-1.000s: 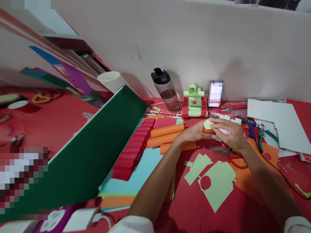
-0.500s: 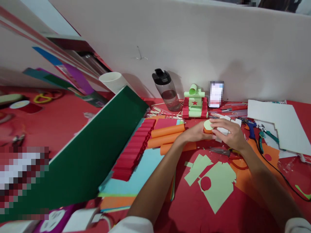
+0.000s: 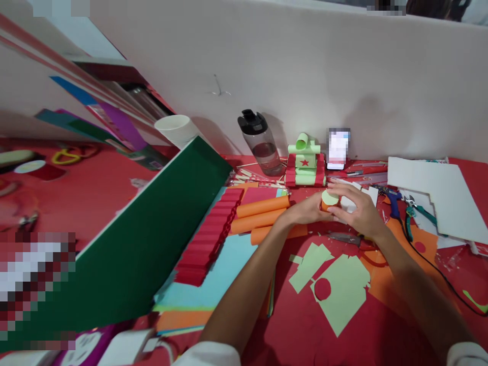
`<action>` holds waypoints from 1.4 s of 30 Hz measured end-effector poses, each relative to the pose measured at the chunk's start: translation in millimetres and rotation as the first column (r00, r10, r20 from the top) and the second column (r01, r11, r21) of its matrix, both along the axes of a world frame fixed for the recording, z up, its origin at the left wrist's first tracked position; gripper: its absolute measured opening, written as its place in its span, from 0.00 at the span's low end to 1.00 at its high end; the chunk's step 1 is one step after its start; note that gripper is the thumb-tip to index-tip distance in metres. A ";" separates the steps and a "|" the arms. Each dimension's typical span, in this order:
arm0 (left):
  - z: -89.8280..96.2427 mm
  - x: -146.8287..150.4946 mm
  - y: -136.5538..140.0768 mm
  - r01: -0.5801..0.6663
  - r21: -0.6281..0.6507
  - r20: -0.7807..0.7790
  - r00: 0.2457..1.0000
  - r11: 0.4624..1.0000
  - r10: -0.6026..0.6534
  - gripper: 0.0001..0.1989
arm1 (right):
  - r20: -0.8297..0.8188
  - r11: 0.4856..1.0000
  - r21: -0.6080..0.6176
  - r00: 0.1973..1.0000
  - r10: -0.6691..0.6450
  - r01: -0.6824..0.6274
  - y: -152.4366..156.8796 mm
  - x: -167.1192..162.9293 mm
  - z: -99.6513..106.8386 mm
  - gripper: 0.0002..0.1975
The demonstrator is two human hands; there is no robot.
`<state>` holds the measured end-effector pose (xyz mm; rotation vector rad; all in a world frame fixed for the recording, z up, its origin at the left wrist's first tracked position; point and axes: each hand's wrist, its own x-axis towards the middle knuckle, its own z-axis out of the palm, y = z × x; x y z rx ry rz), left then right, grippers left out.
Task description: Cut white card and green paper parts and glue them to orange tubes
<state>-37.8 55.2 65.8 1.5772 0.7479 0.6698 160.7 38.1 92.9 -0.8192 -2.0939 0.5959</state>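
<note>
A short orange paper cylinder [image 3: 328,207] with a light-green paper disc [image 3: 330,196] on top is between my two hands. My left hand [image 3: 307,209] wraps its fingers round the left side of the cylinder. My right hand [image 3: 360,209] curves over from the right, its fingertips on the disc's edge and its thumb against the side. Below the hands lie scissors [image 3: 345,238], partly under my right wrist. Nearby is a light-green paper sheet [image 3: 343,297] with a round hole cut through it. Several orange paper rolls [image 3: 263,206] lie left of my left hand.
A green board [image 3: 125,244] slants up on the left beside folded red paper [image 3: 209,236]. Behind the hands stand a bottle [image 3: 263,147], a green-and-red paper model [image 3: 305,162] and a phone [image 3: 338,150]. Pliers [image 3: 419,211], a glue gun [image 3: 394,201] and white board [image 3: 438,195] lie right.
The cylinder has shifted slightly right, and more of its orange side shows. The fingers and thumb of my right hand have moved a little around it. Everything else stays put.
</note>
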 end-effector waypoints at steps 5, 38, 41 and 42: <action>-2.4 -0.1 1.4 -0.012 0.012 0.017 1.000 1.000 0.011 0.19 | -0.002 1.000 0.015 1.000 0.008 -0.008 0.3 -0.6 0.6 0.16; 5.5 0.5 -2.2 0.000 0.007 0.026 1.000 1.000 0.000 0.24 | -0.002 1.000 0.017 1.000 -0.003 0.003 -0.5 -0.1 4.0 0.12; 5.6 0.4 -2.6 0.001 -0.013 0.012 1.000 1.000 -0.001 0.23 | 0.003 1.000 0.020 1.000 -0.018 0.018 -0.5 -0.5 4.4 0.12; 5.1 0.4 -2.6 0.007 -0.022 0.012 1.000 1.000 -0.006 0.22 | 0.005 1.000 0.016 1.000 -0.025 0.025 -0.6 -0.6 4.8 0.13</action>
